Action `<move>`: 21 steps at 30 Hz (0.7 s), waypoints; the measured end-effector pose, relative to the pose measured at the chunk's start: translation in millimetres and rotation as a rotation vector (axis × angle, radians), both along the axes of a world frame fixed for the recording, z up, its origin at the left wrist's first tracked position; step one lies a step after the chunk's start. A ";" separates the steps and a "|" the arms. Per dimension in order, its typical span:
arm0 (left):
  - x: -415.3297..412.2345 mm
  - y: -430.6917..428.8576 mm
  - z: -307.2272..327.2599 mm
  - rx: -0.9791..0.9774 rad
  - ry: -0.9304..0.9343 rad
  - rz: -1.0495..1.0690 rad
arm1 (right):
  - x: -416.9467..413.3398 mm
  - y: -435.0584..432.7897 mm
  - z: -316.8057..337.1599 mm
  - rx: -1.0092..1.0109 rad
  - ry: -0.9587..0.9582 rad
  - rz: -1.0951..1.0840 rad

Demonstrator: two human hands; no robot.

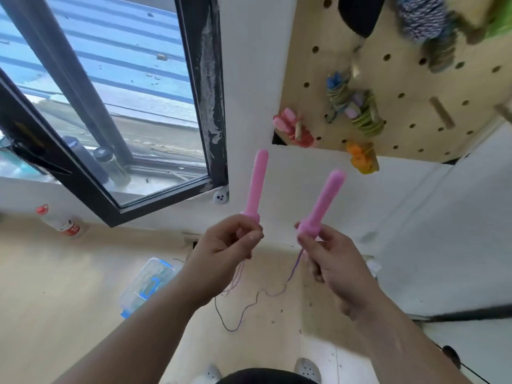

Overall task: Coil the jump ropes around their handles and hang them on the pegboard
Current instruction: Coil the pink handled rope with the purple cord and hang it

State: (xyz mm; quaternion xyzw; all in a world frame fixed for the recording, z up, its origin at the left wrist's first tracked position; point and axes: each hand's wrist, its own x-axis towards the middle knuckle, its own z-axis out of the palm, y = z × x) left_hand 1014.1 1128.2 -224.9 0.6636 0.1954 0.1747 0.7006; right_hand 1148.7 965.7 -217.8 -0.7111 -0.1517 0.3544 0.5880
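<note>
Just one wide-angle head cam, looking forward and steeply down, close over both hands, floor (69,286) below, pegboard (401,87) up on the right.

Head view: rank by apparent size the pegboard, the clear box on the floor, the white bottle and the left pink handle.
1. pegboard
2. clear box
3. left pink handle and white bottle look alike; handle nearer, unranked.

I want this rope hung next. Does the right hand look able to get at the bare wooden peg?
Probably yes: open air lies between the right hand and the bare peg, though its fingers pinch a pink handle.
</note>
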 end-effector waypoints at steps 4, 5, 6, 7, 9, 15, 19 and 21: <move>40.5 -56.4 -3.3 0.083 0.028 -0.079 | 23.9 -41.2 2.3 0.029 0.004 -0.064; 50.8 -73.1 -6.6 0.084 0.029 -0.098 | 30.7 -52.3 1.2 0.035 0.032 -0.077; 61.2 -90.4 -9.8 0.078 0.027 -0.116 | 38.2 -63.5 -1.6 0.043 0.071 -0.097; 71.8 -108.6 -13.3 0.072 0.028 -0.135 | 45.4 -75.0 -3.9 0.050 0.116 -0.110; 91.6 -143.3 -20.9 0.061 0.029 -0.172 | 59.1 -96.3 -7.4 0.101 0.202 -0.112; 140.6 -211.0 -28.3 0.123 0.040 -0.091 | 94.0 -146.0 -12.2 0.271 0.361 -0.131; 157.3 -232.0 -21.9 0.058 0.096 0.013 | 110.3 -165.1 -13.2 0.211 0.360 -0.083; 159.2 -233.2 -20.3 0.045 0.138 0.016 | 117.8 -175.9 -15.9 0.142 0.329 -0.045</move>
